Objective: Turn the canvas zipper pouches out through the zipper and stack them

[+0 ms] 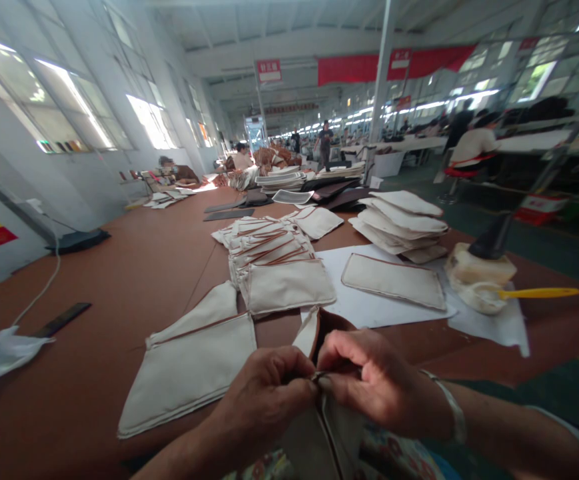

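At the table's front edge my left hand [274,383] and my right hand [374,380] pinch a cream fabric piece [314,437] with a brown edge, their fingertips almost touching. Part of it hangs below my hands; a brown-lined flap [330,327] rises just behind them. To the left lies a larger cream panel [194,367] with stitched edges. Beyond my hands, a fanned pile of cream pieces [274,260] rests on the brown table [119,280]. A single cream piece [394,281] lies on white paper [369,318].
Right of the paper, a yellow-handled tool [539,293] sits in a white tub [482,297]. Behind are a stack of cream panels [402,220] and dark sheets [339,190]. A dark strip [64,320] and white cloth [6,357] lie at left. Several people are farther back.
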`<state>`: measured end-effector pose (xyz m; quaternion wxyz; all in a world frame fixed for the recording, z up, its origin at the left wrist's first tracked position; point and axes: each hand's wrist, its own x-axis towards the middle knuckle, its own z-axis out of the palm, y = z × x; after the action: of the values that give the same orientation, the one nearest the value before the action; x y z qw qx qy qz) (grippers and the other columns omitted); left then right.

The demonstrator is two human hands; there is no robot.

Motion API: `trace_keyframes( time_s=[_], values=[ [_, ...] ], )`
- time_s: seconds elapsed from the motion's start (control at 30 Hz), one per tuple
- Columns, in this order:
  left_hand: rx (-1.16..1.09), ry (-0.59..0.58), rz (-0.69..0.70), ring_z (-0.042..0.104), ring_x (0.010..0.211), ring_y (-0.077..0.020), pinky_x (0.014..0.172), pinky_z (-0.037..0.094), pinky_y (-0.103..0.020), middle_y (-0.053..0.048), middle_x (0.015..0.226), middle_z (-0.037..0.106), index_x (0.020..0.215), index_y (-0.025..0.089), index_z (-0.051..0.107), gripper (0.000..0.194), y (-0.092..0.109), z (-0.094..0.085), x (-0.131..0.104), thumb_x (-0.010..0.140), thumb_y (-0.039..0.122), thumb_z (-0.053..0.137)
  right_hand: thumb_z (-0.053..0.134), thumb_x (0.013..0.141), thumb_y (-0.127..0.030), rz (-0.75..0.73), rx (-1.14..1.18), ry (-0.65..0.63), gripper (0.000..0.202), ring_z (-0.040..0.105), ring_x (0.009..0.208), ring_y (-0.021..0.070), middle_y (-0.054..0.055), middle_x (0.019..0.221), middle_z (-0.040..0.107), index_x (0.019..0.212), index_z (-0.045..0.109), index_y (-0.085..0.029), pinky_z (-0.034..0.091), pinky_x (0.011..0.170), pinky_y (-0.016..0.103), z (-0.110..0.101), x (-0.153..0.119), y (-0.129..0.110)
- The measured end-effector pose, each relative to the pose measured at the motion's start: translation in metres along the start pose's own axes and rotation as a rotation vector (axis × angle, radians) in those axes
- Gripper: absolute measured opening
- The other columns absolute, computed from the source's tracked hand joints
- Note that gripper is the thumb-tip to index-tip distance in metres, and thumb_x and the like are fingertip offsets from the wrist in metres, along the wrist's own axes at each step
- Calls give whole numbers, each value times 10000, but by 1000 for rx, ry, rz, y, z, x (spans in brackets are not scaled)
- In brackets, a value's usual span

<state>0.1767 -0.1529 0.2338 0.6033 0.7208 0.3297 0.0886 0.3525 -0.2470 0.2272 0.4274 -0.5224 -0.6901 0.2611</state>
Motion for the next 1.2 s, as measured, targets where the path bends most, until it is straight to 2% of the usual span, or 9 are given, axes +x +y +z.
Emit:
trace_keyframes(
  time_s=[0.2, 0.33, 0.5, 0.6, 0.7, 0.8, 0.87, 0.97, 1.2],
  values=[
    [-160, -16, -129, 388, 485, -94, 464, 249, -209, 18, 543, 521, 733, 128, 674, 177, -5, 2, -2, 638, 276, 650, 504, 915, -174, -443, -363, -2, 140, 487, 692, 161, 42, 769, 547, 932, 642, -159, 350, 639, 288, -5, -9, 9],
    [-328, -66, -109, 437, 513, -93, 501, 305, -202, -10, 576, 580, 709, 105, 673, 165, -8, 3, -1, 621, 245, 682, 479, 946, -178, -657, -665, 15, 191, 450, 692, 173, 40, 764, 536, 1051, 635, -149, 307, 615, 301, -9, -12, 16],
    [-361, -136, -66, 396, 514, -77, 497, 278, -199, 0, 589, 539, 737, 103, 631, 397, -11, 3, 0, 710, 470, 781, 501, 929, -112, -761, -829, 64, 166, 432, 643, 180, 35, 701, 536, 1029, 630, -141, 237, 537, 300, -6, -16, 21],
    [-238, -167, -13, 336, 524, -69, 486, 233, -200, 20, 591, 486, 743, 105, 614, 427, -14, 0, -3, 752, 508, 753, 425, 984, -179, -694, -596, 26, 216, 494, 679, 179, 60, 760, 587, 1076, 609, -115, 329, 568, 296, -6, -21, 18],
    [-135, -165, 28, 335, 536, -78, 488, 238, -209, 21, 602, 482, 752, 115, 603, 382, -15, -3, -8, 786, 480, 708, 335, 1051, -286, -302, -174, 11, 301, 551, 715, 146, 49, 819, 619, 1135, 569, -116, 418, 655, 266, -12, -23, 11],
    [-58, -148, 51, 349, 542, -88, 496, 257, -216, 22, 592, 480, 724, 124, 594, 285, -11, -4, -11, 767, 392, 683, 307, 1068, -357, 42, 29, -132, 393, 511, 660, 113, 16, 761, 587, 955, 605, -127, 393, 602, 226, -21, -18, 5],
    [4, -122, 47, 343, 542, -92, 493, 252, -221, 28, 578, 463, 695, 130, 588, 222, -6, -2, -11, 738, 338, 656, 349, 1051, -390, 70, 56, -274, 430, 453, 620, 100, -3, 706, 535, 786, 571, -133, 355, 562, 216, -25, -11, 2],
    [77, -86, 30, 338, 541, -99, 488, 251, -231, 28, 570, 452, 671, 137, 585, 163, 2, 2, -12, 691, 297, 611, 461, 996, -342, -1, 23, -361, 340, 429, 610, 90, -24, 675, 494, 730, 528, -141, 335, 556, 201, -26, -4, 0],
    [100, -62, 48, 336, 542, -99, 489, 249, -230, 33, 574, 451, 674, 149, 573, 115, 1, 7, -10, 681, 263, 577, 521, 890, -240, -131, -43, -307, 166, 456, 608, 94, -10, 698, 521, 757, 542, -143, 342, 553, 192, -20, -6, 6]
  ],
)
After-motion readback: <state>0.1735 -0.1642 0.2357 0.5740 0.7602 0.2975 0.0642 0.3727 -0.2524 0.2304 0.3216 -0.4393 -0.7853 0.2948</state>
